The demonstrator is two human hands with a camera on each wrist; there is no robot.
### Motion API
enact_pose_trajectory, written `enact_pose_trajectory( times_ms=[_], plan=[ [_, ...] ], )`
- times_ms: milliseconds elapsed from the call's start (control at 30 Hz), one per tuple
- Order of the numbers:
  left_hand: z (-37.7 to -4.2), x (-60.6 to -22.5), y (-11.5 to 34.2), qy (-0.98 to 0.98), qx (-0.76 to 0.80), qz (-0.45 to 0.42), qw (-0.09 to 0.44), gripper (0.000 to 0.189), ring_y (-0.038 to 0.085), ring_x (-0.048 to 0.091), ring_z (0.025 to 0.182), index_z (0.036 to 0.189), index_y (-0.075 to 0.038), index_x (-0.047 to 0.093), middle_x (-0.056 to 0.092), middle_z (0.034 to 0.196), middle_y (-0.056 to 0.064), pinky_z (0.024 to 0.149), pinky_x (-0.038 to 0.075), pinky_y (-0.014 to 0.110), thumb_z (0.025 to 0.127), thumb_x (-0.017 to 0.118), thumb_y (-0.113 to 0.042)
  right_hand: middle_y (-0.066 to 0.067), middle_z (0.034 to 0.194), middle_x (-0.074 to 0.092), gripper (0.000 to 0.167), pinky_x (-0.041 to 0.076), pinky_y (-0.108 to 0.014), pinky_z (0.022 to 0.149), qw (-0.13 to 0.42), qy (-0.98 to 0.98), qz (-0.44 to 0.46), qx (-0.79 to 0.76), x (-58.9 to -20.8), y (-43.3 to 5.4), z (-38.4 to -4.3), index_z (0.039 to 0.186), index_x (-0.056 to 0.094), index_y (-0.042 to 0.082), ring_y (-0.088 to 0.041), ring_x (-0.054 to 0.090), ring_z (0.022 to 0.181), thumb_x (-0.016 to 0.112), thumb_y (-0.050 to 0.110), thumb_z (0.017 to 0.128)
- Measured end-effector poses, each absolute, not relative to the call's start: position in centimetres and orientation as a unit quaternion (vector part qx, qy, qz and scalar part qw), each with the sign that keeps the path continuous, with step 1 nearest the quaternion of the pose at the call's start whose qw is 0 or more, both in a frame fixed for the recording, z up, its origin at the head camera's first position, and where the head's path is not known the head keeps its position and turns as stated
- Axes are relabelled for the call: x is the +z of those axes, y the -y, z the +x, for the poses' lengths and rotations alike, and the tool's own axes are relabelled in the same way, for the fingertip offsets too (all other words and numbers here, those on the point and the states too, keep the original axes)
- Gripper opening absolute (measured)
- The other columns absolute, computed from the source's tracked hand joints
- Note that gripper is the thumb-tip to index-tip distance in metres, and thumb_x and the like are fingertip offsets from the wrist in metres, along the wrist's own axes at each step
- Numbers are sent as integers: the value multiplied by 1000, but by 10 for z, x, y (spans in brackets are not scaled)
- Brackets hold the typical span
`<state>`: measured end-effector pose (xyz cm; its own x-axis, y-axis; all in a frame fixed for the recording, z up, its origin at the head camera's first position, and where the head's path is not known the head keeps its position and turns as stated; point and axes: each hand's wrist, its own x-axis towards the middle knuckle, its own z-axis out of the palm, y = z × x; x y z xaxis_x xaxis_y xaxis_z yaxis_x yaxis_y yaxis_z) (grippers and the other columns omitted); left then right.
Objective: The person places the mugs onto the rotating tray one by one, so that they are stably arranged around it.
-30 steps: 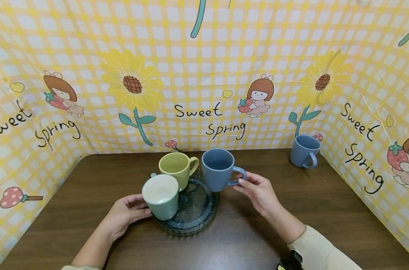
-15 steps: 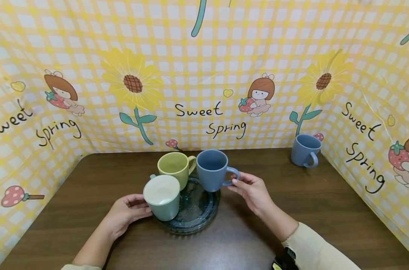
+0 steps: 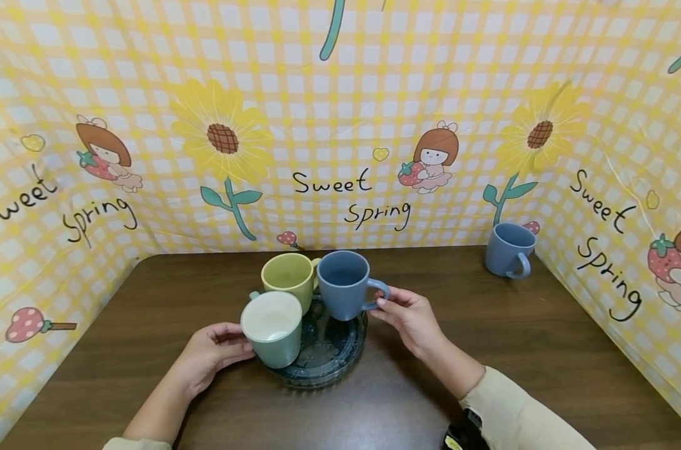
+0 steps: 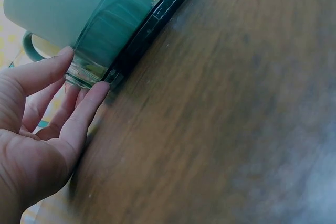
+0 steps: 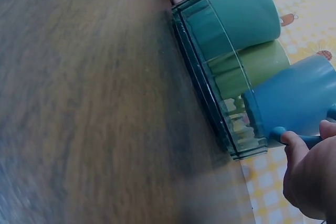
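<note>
My right hand (image 3: 409, 319) pinches the handle of a blue mug (image 3: 343, 287), held upright over the right part of a round clear tray (image 3: 340, 369). In the right wrist view the mug's base (image 5: 255, 116) is about level with the tray's rim. At the tray's left edge, my left hand (image 3: 208, 356) grips the wall; in the left wrist view its fingertips (image 4: 100, 88) touch it low down. A pale green mug (image 3: 273, 334) with a white inside stands on the tray near that hand. Behind it stands a yellow-green mug (image 3: 287, 275), its handle partly hidden by the blue mug.
A second blue mug (image 3: 509, 250) stands at the table's back right corner. The dark wooden table (image 3: 430, 400) meets a yellow checked cloth (image 3: 340, 94) at its back and sides. A black device (image 3: 465, 431) sits at the right sleeve.
The right hand has carried the blue mug leftward over the tray, closer to the yellow-green mug. The left hand keeps its place at the tray's edge.
</note>
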<state>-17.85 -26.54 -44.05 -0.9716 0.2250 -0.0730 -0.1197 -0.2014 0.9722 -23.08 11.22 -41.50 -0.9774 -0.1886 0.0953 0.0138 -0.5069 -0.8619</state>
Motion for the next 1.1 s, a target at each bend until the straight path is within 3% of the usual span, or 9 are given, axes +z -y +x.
enact_pose_trajectory(
  times_ms=[167,367,700,933,1100],
  plan=[
    [-179,-440,264,-636,764,25,109,32,19,66,94,112,0,61,62,104,10,86,56,41,84,67,14,-9,87,69,32,59,-40,80,63,-491,-78,-865,-419,-108,-230,90,76,6,-21,67,81,58,-20,86],
    [-180,-440,261,-654,749,10,107,66,19,66,99,138,15,33,60,113,12,88,55,45,83,69,12,-7,87,69,37,58,-40,82,66,-509,-65,-856,-421,-105,-229,86,77,12,-20,66,83,58,-19,86],
    [-179,-440,261,-653,749,13,113,56,19,66,100,131,8,48,63,111,9,88,55,44,81,71,13,-8,85,69,40,59,-37,79,53,-516,-59,-853,-420,-102,-229,84,77,15,-18,68,78,58,-21,85],
    [-179,-440,261,-654,748,12,112,53,18,66,100,129,5,51,62,111,9,88,55,43,80,72,13,-13,86,69,24,59,-39,76,36,-552,-44,-832,-421,-100,-231,99,72,-9,-20,68,77,64,-22,81],
    [-179,-441,261,-656,747,11,109,53,17,65,99,127,3,53,62,111,8,87,56,43,79,73,13,-10,82,69,30,60,-34,74,19,-611,-54,-790,-421,-102,-236,107,64,-20,-17,67,76,68,-21,78]
  ],
)
